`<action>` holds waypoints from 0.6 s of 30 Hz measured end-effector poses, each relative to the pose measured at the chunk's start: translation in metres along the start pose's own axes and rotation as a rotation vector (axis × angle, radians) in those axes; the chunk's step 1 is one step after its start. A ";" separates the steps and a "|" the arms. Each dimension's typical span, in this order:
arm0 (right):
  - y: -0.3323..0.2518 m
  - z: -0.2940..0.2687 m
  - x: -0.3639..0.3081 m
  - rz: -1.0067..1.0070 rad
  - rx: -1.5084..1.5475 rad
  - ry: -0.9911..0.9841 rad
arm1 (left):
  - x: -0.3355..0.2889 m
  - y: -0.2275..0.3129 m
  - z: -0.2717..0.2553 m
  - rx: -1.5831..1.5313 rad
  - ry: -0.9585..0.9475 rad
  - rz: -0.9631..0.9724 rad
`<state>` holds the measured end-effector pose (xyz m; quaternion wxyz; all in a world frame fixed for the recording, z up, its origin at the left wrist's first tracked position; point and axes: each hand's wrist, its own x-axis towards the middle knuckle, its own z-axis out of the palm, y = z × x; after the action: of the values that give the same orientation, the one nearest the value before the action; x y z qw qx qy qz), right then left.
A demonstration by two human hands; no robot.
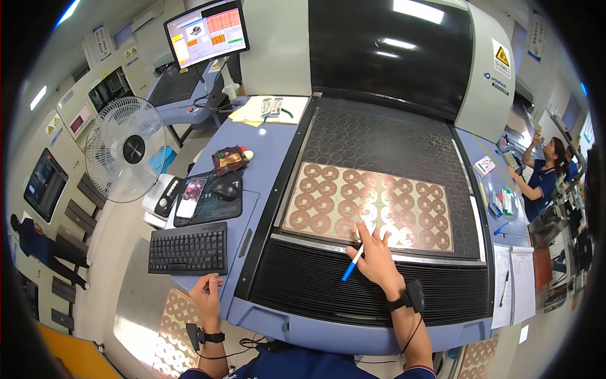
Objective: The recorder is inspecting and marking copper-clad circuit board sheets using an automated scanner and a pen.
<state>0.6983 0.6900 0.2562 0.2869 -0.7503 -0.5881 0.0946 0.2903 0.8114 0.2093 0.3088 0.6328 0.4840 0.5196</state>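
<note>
My right hand [377, 262] lies over the near edge of a flat panel [315, 215], fingers stretched onto it. Tucked between the fingers of this hand is a white pen with a blue end [352, 268], slanting down to the left. Rows of copper-coloured ring shapes cover the panel, and light glares off its middle. It rests on the dark, ring-marked bed [379, 136] of a large machine. My left hand [205, 294] is just below the black keyboard [188, 249], its fingers curled in with nothing visible in them. Both wrists wear black straps with cables.
Left of the bed are a mouse [226, 186], a phone [190, 197] and a brown packet [229, 160]. A fan [126, 150] and a monitor [207, 33] stand beyond. More ring-patterned panels [173, 335] are below at left. Papers [521, 284] lie right; a co-worker [544, 180] stands farther right.
</note>
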 end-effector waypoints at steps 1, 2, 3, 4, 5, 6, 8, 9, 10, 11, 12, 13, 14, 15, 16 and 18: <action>-0.003 -0.001 -0.003 0.022 0.031 -0.055 | 0.000 0.000 0.000 0.002 -0.006 0.000; -0.006 -0.003 -0.008 0.007 -0.052 -0.108 | 0.001 0.000 0.001 0.010 -0.001 -0.004; -0.010 -0.004 -0.012 -0.010 -0.136 -0.160 | 0.001 0.000 0.001 0.018 0.011 -0.003; -0.014 -0.003 -0.015 -0.016 -0.192 -0.171 | 0.001 -0.001 0.001 0.017 0.008 -0.020; -0.018 -0.002 -0.018 -0.010 -0.161 -0.186 | 0.001 -0.001 0.001 0.035 0.027 -0.011; -0.020 0.000 -0.019 -0.037 -0.243 -0.171 | 0.001 -0.001 0.001 0.031 0.017 -0.019; -0.023 0.002 -0.019 -0.060 -0.377 -0.166 | 0.000 -0.002 0.001 0.029 0.011 -0.027; -0.024 0.003 -0.018 -0.076 -0.347 -0.151 | 0.000 -0.003 0.001 0.025 0.015 -0.039; -0.024 0.003 -0.018 -0.071 -0.332 -0.168 | -0.001 -0.004 0.001 0.013 0.013 -0.055; -0.023 0.003 -0.017 -0.074 -0.351 -0.168 | -0.001 -0.004 0.001 0.017 0.019 -0.050; -0.022 0.002 -0.016 -0.066 -0.319 -0.182 | -0.001 -0.005 0.001 0.017 0.018 -0.059; -0.021 0.002 -0.017 -0.094 -0.337 -0.171 | -0.001 -0.004 0.001 0.009 0.016 -0.071; -0.020 0.001 -0.017 -0.126 -0.373 -0.173 | -0.001 -0.003 0.001 0.014 0.016 -0.063; -0.020 0.001 -0.019 -0.120 -0.352 -0.158 | 0.000 0.000 0.001 0.006 0.017 -0.054; -0.019 0.001 -0.020 -0.119 -0.326 -0.148 | 0.000 0.005 0.002 -0.006 0.012 -0.058; -0.017 0.002 -0.023 -0.127 -0.294 -0.142 | 0.001 0.021 0.005 0.073 0.013 -0.048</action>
<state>0.6764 0.6715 0.2597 0.1373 -0.7369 -0.6606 0.0421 0.3014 0.8055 0.2274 0.2948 0.6284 0.5198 0.4979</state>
